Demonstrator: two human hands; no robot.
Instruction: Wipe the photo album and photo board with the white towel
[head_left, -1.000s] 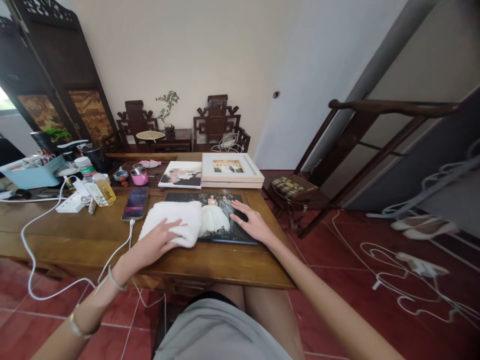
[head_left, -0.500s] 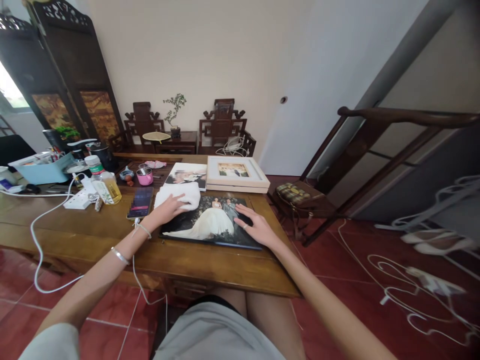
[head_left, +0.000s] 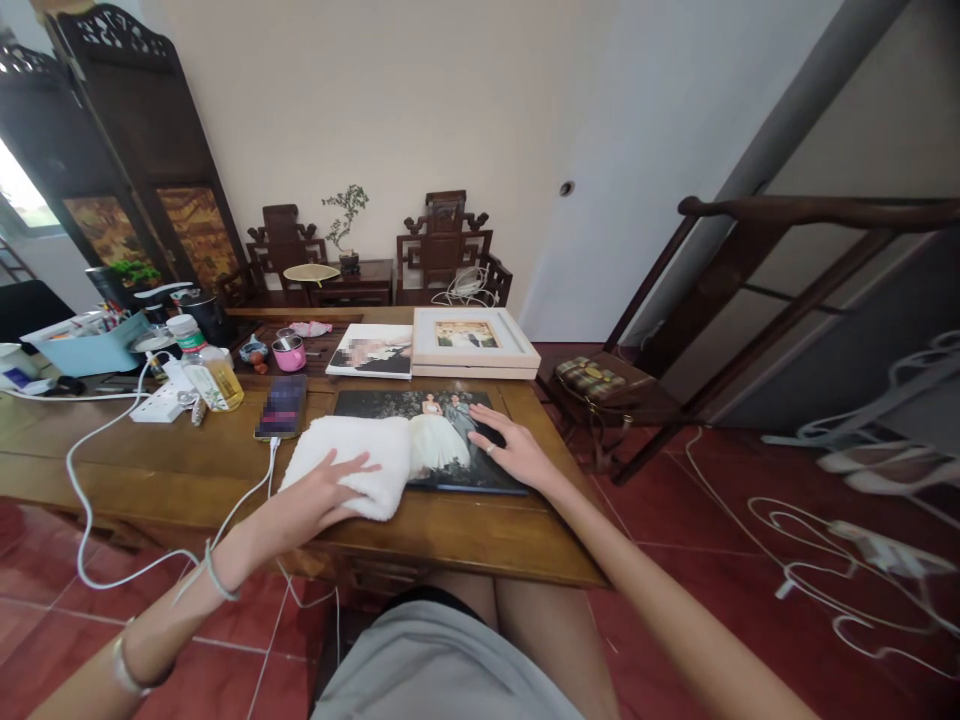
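The left hand [head_left: 322, 492] lay flat with fingers spread, gripping nothing, on a white towel [head_left: 367, 445] covering the left part of the wedding photo print [head_left: 450, 420]. The right hand [head_left: 510, 452] pressed open-palmed on the print's right side.

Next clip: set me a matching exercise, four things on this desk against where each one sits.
Things:
1 white towel
2 phone
3 pink cup
4 large wedding print

Places:
A touched directly by the right hand
B pressed under the left hand
C on a white cable, left of the towel
D beyond the phone, near the bottle

Pairs: 1-B, 2-C, 3-D, 4-A
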